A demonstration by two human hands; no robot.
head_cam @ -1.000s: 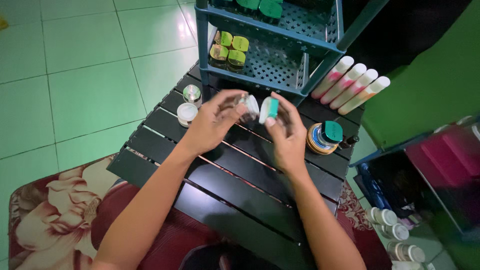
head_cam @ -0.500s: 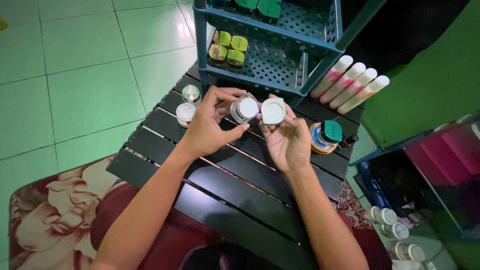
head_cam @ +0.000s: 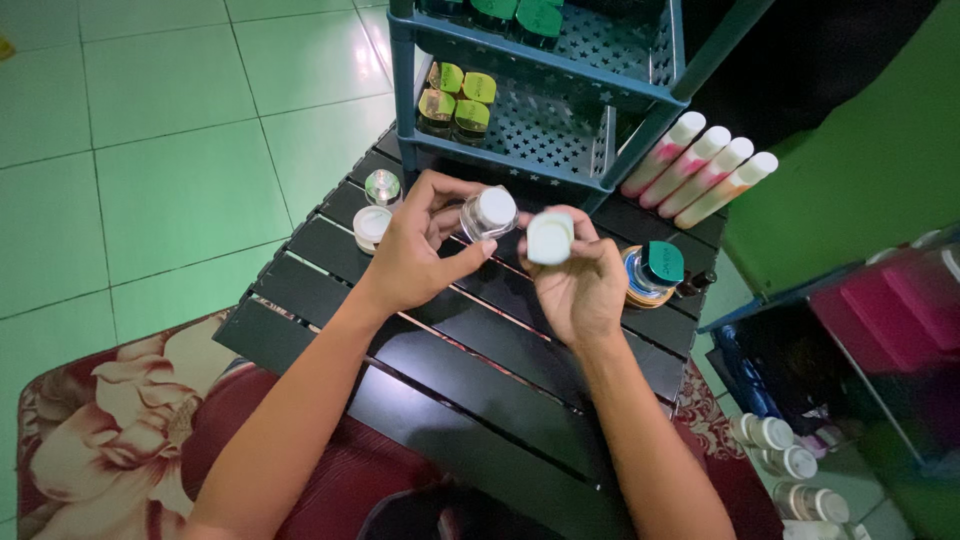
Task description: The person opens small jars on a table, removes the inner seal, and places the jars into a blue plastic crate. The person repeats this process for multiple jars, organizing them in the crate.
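Head view: the left hand (head_cam: pixel 415 250) holds a small clear jar (head_cam: pixel 486 213) above the black slatted table (head_cam: pixel 450 400). The jar lies tilted, its long axis running from about 8 o'clock to 2 o'clock, with its white end turned up toward the camera and toward 2 o'clock. The thumb presses the jar from below while the fingers curl over it from above, pinching it firmly.

At 3 o'clock of the jar, almost touching it, the right hand (head_cam: pixel 580 290) holds a white cap (head_cam: pixel 550 238), its flat face turned toward the camera. The fingertips are closed around the cap's rim, thumb on the near side.

At 9 o'clock of the left hand, two small jars (head_cam: pixel 377 205) stand on the table. At 3 o'clock of the right hand sits a teal-capped bottle (head_cam: pixel 655 270). At 12 o'clock stands a blue shelf rack (head_cam: pixel 560 130), with four pink-and-white tubes (head_cam: pixel 700 170) at its right.
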